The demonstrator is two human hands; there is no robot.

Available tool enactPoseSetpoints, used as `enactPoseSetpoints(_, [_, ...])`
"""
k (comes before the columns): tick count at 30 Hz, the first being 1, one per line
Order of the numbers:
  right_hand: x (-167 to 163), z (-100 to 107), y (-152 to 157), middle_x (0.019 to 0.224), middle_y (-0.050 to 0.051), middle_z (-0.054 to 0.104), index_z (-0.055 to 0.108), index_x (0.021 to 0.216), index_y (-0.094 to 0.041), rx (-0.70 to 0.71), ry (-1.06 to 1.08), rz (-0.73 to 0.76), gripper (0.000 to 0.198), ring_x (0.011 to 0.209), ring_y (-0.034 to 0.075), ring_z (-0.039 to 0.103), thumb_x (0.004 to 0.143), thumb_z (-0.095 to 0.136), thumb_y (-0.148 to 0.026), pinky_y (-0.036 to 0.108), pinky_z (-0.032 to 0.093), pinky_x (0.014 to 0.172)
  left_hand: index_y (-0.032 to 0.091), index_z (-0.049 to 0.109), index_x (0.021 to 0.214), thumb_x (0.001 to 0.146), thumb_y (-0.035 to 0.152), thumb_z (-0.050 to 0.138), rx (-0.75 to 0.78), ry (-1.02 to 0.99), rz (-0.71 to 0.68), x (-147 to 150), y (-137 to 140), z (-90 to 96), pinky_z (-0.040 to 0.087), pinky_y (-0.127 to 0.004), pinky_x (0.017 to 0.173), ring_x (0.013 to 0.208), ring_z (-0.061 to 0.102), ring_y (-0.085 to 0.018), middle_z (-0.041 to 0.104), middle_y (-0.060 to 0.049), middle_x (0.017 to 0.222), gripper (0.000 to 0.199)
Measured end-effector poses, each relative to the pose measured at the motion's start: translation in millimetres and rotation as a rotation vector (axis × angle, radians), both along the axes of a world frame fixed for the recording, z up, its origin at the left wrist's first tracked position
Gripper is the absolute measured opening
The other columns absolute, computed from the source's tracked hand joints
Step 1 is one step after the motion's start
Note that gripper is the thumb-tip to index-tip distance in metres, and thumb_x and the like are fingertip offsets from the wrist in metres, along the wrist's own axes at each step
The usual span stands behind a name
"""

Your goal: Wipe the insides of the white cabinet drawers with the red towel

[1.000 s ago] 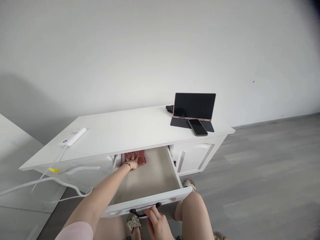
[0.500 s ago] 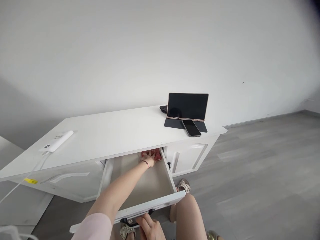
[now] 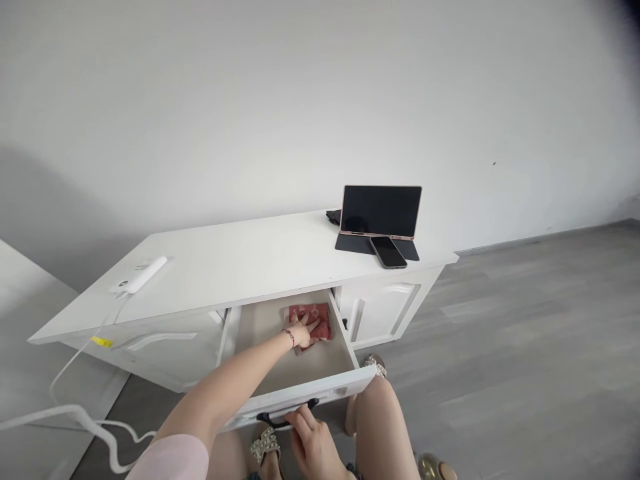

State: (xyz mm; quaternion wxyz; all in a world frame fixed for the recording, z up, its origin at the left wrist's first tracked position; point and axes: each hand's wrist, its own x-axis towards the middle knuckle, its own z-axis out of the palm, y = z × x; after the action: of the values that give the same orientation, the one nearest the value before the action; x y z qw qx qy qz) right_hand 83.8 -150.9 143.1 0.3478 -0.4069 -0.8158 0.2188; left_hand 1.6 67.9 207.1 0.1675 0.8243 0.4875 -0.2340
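Observation:
A white drawer (image 3: 280, 390) is pulled out of a white cabinet (image 3: 240, 257). Inside it, toward the right rear, lies a flat red packet (image 3: 320, 312) with pale markings. My left hand (image 3: 303, 332), with a thin bracelet at the wrist, rests on this packet with its fingers spread, hiding part of it. At the drawer front, my right hand (image 3: 316, 440) has its fingers curled on the right part of the black drawer handle (image 3: 275, 421).
A tablet (image 3: 383, 211) stands on the cabinet's right side, a phone (image 3: 389, 253) at its foot and a dark folded item (image 3: 333, 217) behind. A white power strip (image 3: 143, 275) with a cable lies at left. My knees (image 3: 383, 413) are close to the drawer.
The red packet and my left hand have come toward the drawer front, so more of the packet shows. My right hand stays at the handle. The view has shifted slightly.

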Motion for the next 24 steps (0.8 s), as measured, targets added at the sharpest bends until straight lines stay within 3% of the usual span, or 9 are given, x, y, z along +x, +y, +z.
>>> enactPoseSetpoints(5, [-2.8,-2.2,-4.2,0.094,0.003,0.059,0.051,0.106,-0.023,-0.053,0.030,-0.027,0.039,0.074,0.016,0.061,0.077,0.038,0.000,0.022,0.045,0.063,0.037,0.017,0.148,0.056,0.077,0.056,-0.190,0.059,0.088,-22.0,-25.9,13.0,0.015,-0.065,0.106,0.140,0.003,-0.047,0.007,-0.007,0.159,0.107])
enactPoseSetpoints(8, [-3.7,-3.0,-6.0,0.095,0.003,0.058,0.051,0.106,-0.023,-0.060,0.041,-0.037,0.042,0.076,0.015,0.061,0.076,0.038,0.003,0.022,0.044,0.064,0.043,0.028,0.144,0.047,0.073,0.065,-0.270,0.033,0.134,-35.5,-41.0,15.6,0.017,-0.068,0.104,0.139,0.002,-0.050,0.006,-0.003,0.160,0.108])
enactPoseSetpoints(13, [-4.7,-0.6,-7.5,0.094,0.002,0.058,0.052,0.105,-0.022,-0.042,0.039,-0.052,0.042,0.073,0.014,0.061,0.076,0.038,0.004,0.021,0.043,0.062,0.041,0.049,0.133,0.057,0.061,0.067,-0.359,0.022,0.146,-49.5,-62.6,22.0,0.023,-0.068,0.102,0.139,0.012,-0.049,0.010,-0.005,0.160,0.082])
enactPoseSetpoints(16, [-5.7,-1.1,-7.2,0.093,0.002,0.058,0.052,0.105,-0.022,-0.029,0.024,-0.068,0.041,0.069,0.014,0.060,0.075,0.038,0.004,0.022,0.042,0.060,0.039,0.040,0.140,0.063,0.055,0.066,-0.545,0.025,0.107,-53.7,-70.7,28.2,0.042,-0.055,0.095,0.138,0.023,-0.043,-0.003,-0.005,0.160,0.083])
enactPoseSetpoints(18, [-6.2,-2.2,-6.7,0.094,0.003,0.058,0.052,0.105,-0.022,-0.020,0.025,-0.073,0.041,0.070,0.014,0.060,0.076,0.039,0.003,0.021,0.042,0.059,0.039,0.036,0.142,0.063,0.055,0.066,-0.599,0.037,0.108,-54.8,-74.2,29.6,0.048,-0.050,0.089,0.137,0.027,-0.041,-0.005,-0.005,0.160,0.086])
enactPoseSetpoints(24, [-5.5,-2.1,-5.8,0.097,0.003,0.058,0.051,0.108,-0.022,-0.036,0.027,-0.046,0.044,0.074,0.015,0.061,0.075,0.039,0.004,0.021,0.043,0.062,0.037,0.058,0.127,0.063,0.061,0.063,-0.216,0.007,0.127,-52.1,-69.5,18.3,0.045,-0.049,0.094,0.123,0.051,-0.036,0.037,-0.004,0.150,0.068])
